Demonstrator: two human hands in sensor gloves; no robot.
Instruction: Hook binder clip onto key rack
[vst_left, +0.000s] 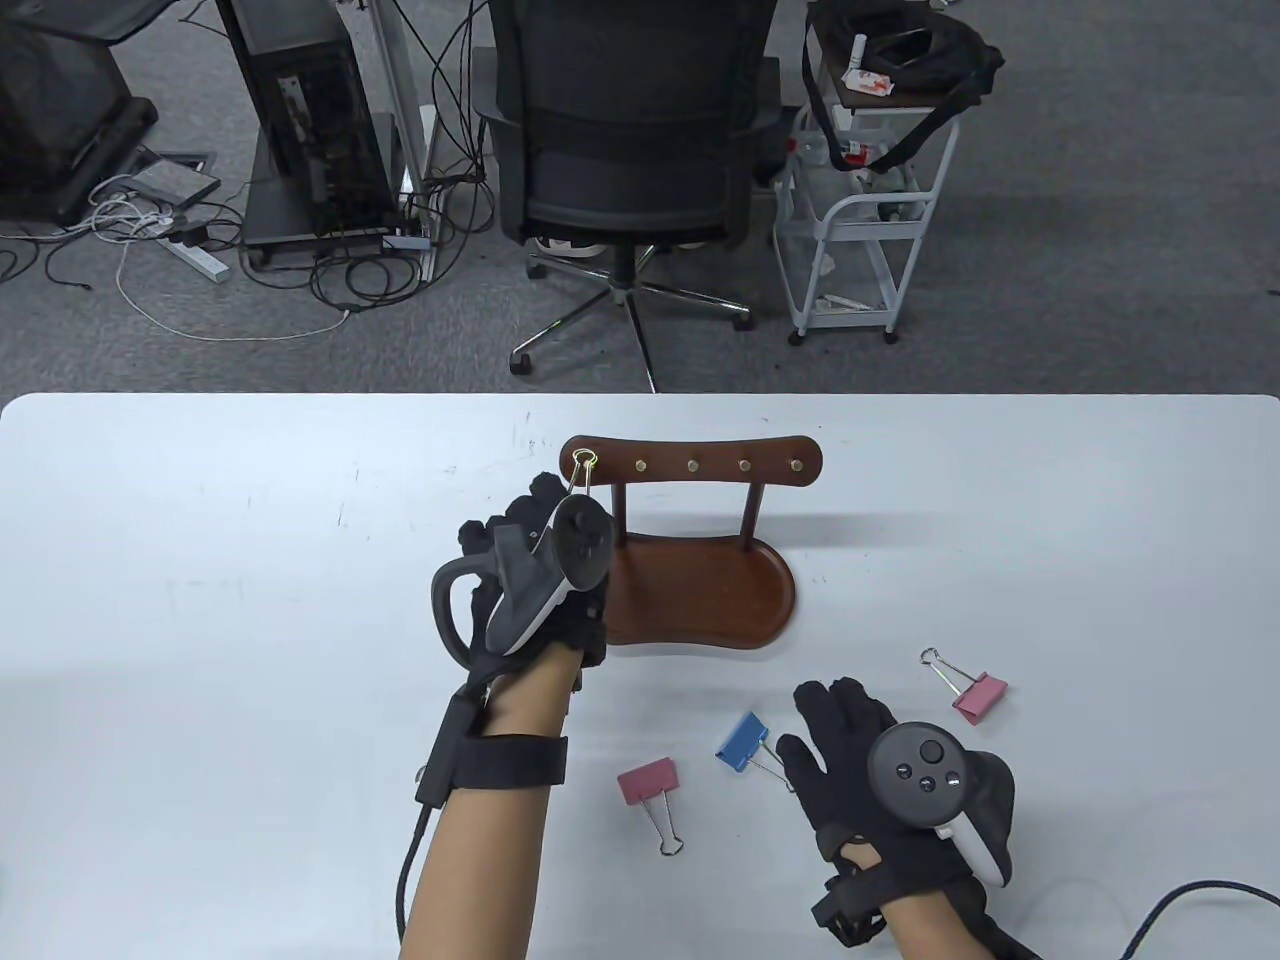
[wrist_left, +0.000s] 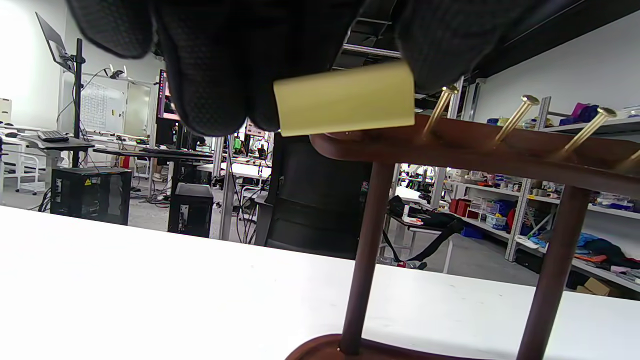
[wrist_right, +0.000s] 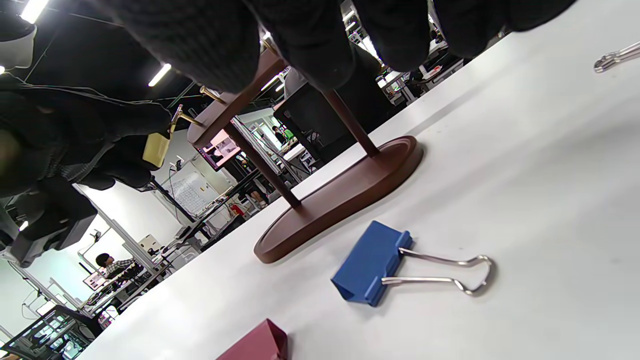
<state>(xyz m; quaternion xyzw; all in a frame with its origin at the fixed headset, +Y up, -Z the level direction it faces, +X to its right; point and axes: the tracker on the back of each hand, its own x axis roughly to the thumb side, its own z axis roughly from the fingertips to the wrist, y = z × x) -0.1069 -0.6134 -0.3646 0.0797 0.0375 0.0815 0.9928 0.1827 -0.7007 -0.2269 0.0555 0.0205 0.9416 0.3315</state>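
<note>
- Yellow binder clip (wrist_left: 344, 104): pinched in the fingers of the left hand (vst_left: 545, 570), its wire loop at the leftmost brass peg (vst_left: 584, 459) of the key rack (vst_left: 700, 590).
- Key rack: dark wood, five pegs on the top rail, two posts, curved base; stands mid-table.
- Pink binder clip (vst_left: 650, 790): lies near the table's near edge, between the hands.
- Blue binder clip (vst_left: 745, 742): just left of the right hand (vst_left: 880, 790).
- Right hand: fingers spread, relaxed, resting on the white table (vst_left: 200, 560), holding nothing.
- Second pink binder clip (vst_left: 975, 692): furthest right.

Yellow binder clip (wrist_left: 344, 99) seemingly looped on wooden key rack's (vst_left: 690, 463) leftmost peg.
</note>
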